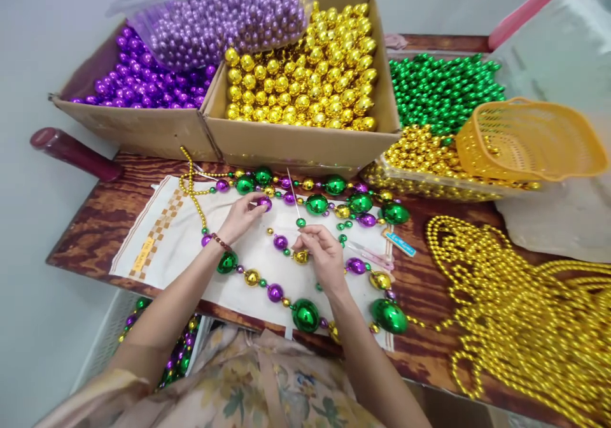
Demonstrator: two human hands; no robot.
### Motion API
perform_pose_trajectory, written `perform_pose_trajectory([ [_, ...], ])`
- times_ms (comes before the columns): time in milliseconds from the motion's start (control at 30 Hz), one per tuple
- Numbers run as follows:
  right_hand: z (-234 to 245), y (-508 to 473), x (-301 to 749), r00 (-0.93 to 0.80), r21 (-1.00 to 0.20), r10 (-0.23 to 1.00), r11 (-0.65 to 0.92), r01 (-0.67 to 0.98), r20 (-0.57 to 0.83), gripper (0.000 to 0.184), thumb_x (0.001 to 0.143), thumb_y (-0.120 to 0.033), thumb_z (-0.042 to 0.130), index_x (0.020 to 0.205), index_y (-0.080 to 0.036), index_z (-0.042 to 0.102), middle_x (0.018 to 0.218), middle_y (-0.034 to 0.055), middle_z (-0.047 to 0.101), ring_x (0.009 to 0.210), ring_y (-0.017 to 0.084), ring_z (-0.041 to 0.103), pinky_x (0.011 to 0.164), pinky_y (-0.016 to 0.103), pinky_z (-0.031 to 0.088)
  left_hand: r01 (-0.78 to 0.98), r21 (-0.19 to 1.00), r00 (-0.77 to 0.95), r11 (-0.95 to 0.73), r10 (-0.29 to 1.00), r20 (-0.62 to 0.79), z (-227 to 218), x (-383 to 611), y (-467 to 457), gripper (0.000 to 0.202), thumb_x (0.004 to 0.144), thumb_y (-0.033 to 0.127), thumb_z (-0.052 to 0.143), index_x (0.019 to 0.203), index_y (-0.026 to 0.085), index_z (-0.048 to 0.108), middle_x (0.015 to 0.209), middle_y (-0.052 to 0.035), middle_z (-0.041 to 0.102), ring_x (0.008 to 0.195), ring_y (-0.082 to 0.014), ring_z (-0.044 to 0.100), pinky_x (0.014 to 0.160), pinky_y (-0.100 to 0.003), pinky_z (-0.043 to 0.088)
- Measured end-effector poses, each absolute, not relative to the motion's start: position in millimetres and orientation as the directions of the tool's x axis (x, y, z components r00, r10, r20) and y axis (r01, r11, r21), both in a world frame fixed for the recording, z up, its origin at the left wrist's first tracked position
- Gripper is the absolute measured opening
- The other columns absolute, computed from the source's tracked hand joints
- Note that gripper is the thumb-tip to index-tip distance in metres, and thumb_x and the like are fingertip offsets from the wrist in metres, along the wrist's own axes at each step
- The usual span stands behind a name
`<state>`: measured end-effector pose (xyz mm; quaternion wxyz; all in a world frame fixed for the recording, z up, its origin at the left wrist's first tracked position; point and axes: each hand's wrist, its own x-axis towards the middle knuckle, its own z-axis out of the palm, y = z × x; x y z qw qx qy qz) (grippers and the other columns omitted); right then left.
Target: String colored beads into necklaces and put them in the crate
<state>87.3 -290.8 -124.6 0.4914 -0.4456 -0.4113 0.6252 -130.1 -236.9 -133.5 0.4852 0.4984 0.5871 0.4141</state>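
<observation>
My left hand [244, 216] is closed in a pinch on a shiny purple bead [264, 204] above the white cloth. Opposite it, my right hand [321, 251] pinches a thin, straight white needle-like strand [293, 190] that points up and away; a small green bead [300, 223] sits on it at the fingertips. Just under the right fingers are a gold bead [300, 258] and a purple bead [280, 242]. Around both hands, a strand with large green beads [305, 315] curves along the near side, and more strung beads [316, 204] line the far side.
Cardboard boxes of purple beads [143, 74] and gold beads [300, 90] stand behind the cloth [181, 262]. Scissors [375, 256] and a blue strip [401, 243] lie at right. Beyond are gold bead strands [525, 326], a yellow basket [539, 138] and a maroon bottle [76, 154] far left.
</observation>
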Motion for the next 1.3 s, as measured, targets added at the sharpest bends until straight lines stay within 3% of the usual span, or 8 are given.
perform_pose_trajectory([
  [100, -125.5, -293.6, 89.9, -0.091, -0.948, 0.983, -0.177, -0.263, -0.159, 0.019, 0.082, -0.036, 0.067, 0.089, -0.019, 0.062, 0.065, -0.0009, 0.067, 0.059, 0.014, 0.061, 0.062, 0.028, 0.051, 0.177, 0.974, 0.016, 0.143, 0.989, -0.148, -134.4, -121.4, -228.5, 0.035, 0.078, 0.034, 0.072, 0.108, 0.016, 0.069, 0.105, -0.0090, 0.070, 0.083, -0.0175, 0.064, 0.072, -0.028, 0.053],
  [167, -125.2, -297.1, 90.8, -0.066, -0.944, 0.984, -0.180, -0.276, -0.168, 0.018, 0.083, -0.035, 0.066, 0.089, -0.019, 0.062, 0.064, -0.0013, 0.066, 0.059, 0.013, 0.061, 0.061, 0.027, 0.050, 0.365, 0.930, 0.057, 0.049, 0.996, -0.075, -134.4, -114.3, -225.6, 0.029, 0.080, 0.031, 0.069, 0.106, 0.017, 0.069, 0.105, -0.0099, 0.070, 0.085, -0.0192, 0.064, 0.078, -0.031, 0.052],
  [300, -125.3, -306.3, 87.9, -0.045, -0.929, 0.982, -0.187, -0.319, -0.182, 0.015, 0.084, -0.034, 0.064, 0.087, -0.020, 0.061, 0.062, -0.0019, 0.066, 0.056, 0.012, 0.059, 0.060, 0.025, 0.048, 0.751, 0.620, 0.264, -0.225, 0.964, 0.031, -137.2, -97.2, -228.1, 0.029, 0.089, 0.026, 0.055, 0.115, 0.017, 0.065, 0.112, -0.0131, 0.065, 0.099, -0.0251, 0.062, 0.091, -0.039, 0.050],
  [500, -133.5, -308.9, 81.5, -0.074, -0.861, 0.973, -0.227, -0.456, -0.217, 0.018, 0.083, -0.037, 0.063, 0.086, -0.019, 0.059, 0.059, -0.0034, 0.063, 0.049, 0.011, 0.057, 0.050, 0.022, 0.045, 0.886, 0.366, 0.297, -0.286, 0.955, 0.027, -122.6, -90.6, -224.9, 0.032, 0.094, 0.037, 0.049, 0.118, 0.020, 0.062, 0.113, -0.0110, 0.063, 0.090, -0.0234, 0.064, 0.078, -0.033, 0.050],
  [733, -126.9, -305.3, 103.5, -0.092, -0.751, 0.952, -0.287, -0.594, -0.291, 0.019, 0.078, -0.034, 0.067, 0.087, -0.019, 0.062, 0.061, -0.0027, 0.065, 0.053, 0.011, 0.060, 0.051, 0.022, 0.051, 0.813, 0.527, 0.112, -0.247, 0.955, 0.274, -50.1, -83.4, -208.8, 0.028, 0.091, 0.036, 0.059, 0.109, 0.017, 0.070, 0.099, -0.0107, 0.068, 0.091, -0.0254, 0.060, 0.089, -0.037, 0.044],
  [867, -124.7, -300.3, 112.6, -0.125, -0.752, 0.954, -0.293, -0.590, -0.274, 0.018, 0.079, -0.034, 0.067, 0.086, -0.019, 0.062, 0.061, -0.0030, 0.065, 0.052, 0.011, 0.060, 0.050, 0.022, 0.051, 0.751, 0.628, 0.114, -0.202, 0.977, 0.178, -46.7, -73.8, -219.0, 0.019, 0.087, 0.031, 0.064, 0.098, 0.020, 0.074, 0.091, -0.0070, 0.071, 0.081, -0.0208, 0.062, 0.079, -0.032, 0.047],
  [1067, -120.1, -301.4, 114.9, -0.138, -0.830, 0.971, -0.240, -0.503, -0.197, 0.017, 0.082, -0.035, 0.066, 0.087, -0.019, 0.062, 0.062, -0.0024, 0.065, 0.054, 0.012, 0.060, 0.051, 0.023, 0.051, 0.401, 0.914, 0.034, 0.055, 0.997, -0.075, -57.1, -63.6, -259.5, 0.023, 0.081, 0.036, 0.072, 0.095, 0.018, 0.075, 0.080, -0.0044, 0.070, 0.065, -0.0142, 0.061, 0.062, -0.025, 0.050],
  [1300, -115.8, -303.3, 86.8, -0.219, -0.934, 0.970, -0.171, -0.312, -0.105, 0.011, 0.087, -0.031, 0.058, 0.084, -0.020, 0.062, 0.065, -0.0016, 0.065, 0.058, 0.013, 0.062, 0.057, 0.023, 0.052, 0.150, 0.959, 0.076, 0.239, 0.965, -0.252, -67.0, -56.5, -286.3, 0.028, 0.077, 0.039, 0.076, 0.093, 0.016, 0.074, 0.071, -0.0012, 0.066, 0.056, -0.0087, 0.053, 0.056, -0.023, 0.047],
])
